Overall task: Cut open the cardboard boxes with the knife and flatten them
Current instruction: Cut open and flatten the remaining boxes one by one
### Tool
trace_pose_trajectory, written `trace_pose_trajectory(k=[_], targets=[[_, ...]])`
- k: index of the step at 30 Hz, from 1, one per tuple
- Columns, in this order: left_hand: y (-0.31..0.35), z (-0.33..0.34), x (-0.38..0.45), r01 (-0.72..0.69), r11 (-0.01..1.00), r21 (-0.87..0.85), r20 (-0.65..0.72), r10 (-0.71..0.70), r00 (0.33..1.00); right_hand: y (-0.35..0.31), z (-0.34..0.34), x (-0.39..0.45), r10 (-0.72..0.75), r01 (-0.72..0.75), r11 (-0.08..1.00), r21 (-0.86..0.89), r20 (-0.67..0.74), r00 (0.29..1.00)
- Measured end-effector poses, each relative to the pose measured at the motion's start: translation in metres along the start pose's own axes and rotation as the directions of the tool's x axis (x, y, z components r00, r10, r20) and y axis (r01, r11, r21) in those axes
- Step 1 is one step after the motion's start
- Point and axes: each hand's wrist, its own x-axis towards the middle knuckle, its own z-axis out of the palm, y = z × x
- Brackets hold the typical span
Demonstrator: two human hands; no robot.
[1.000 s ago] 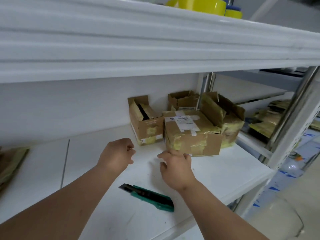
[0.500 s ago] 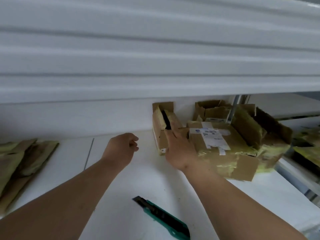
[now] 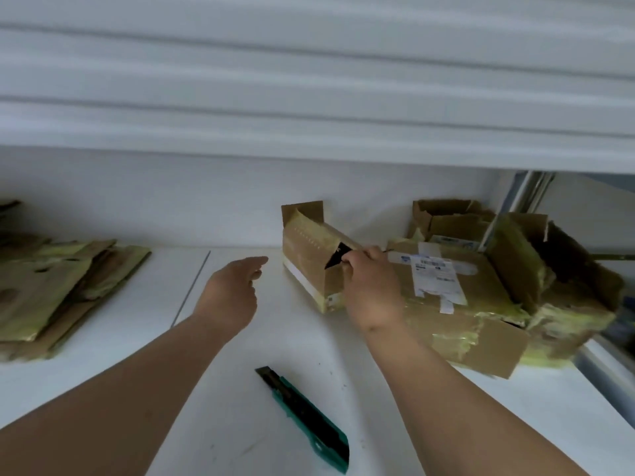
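A small cardboard box (image 3: 311, 259) stands on the white shelf (image 3: 240, 424) against the back wall, the right hand (image 3: 372, 290) gripping its open edge. The left hand (image 3: 230, 293) hovers beside it, fingers loose. The knife (image 3: 305, 419) lies nearer; flattened cardboard (image 3: 58, 286) is stacked left.

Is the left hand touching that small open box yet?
Apart. The head view shows bare white shelf between the left hand and the small open box.
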Motion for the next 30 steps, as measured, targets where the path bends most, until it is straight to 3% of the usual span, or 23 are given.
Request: trace_pose_trajectory(k=[4,9,15,19,23,27,30], targets=[[0.002,-0.007,-0.017,-0.028,0.997,0.075,-0.076,0.033,0.997,-0.004,0.001,-0.015,0.012,0.004,0.948,0.319,-0.047,0.999],[-0.012,-0.020,-0.029,0.069,0.993,-0.090,-0.166,-0.084,0.983,-0.018,0.003,-0.038,0.038,-0.021,0.835,0.550,-0.021,0.999],[-0.040,-0.045,-0.040,0.279,0.897,-0.343,-0.089,-0.327,0.941,-0.050,0.001,-0.062,0.144,-0.157,0.573,0.804,0.089,0.986],[-0.062,-0.070,-0.049,0.287,0.870,-0.402,-0.041,-0.330,0.943,-0.076,0.006,-0.074,0.203,-0.286,0.427,0.858,0.218,0.955],[-0.086,-0.108,-0.064,0.282,0.929,-0.238,-0.124,-0.317,0.940,-0.110,0.019,-0.086,0.290,-0.306,0.455,0.836,0.185,0.939],[-0.100,-0.141,-0.080,0.211,0.970,-0.123,-0.139,-0.228,0.964,-0.139,0.029,-0.099,0.479,-0.402,0.508,0.762,0.138,0.867],[-0.106,-0.158,-0.095,0.109,0.994,0.012,-0.148,-0.106,0.983,-0.153,0.032,-0.108,0.521,-0.450,0.476,0.755,0.170,0.836]])
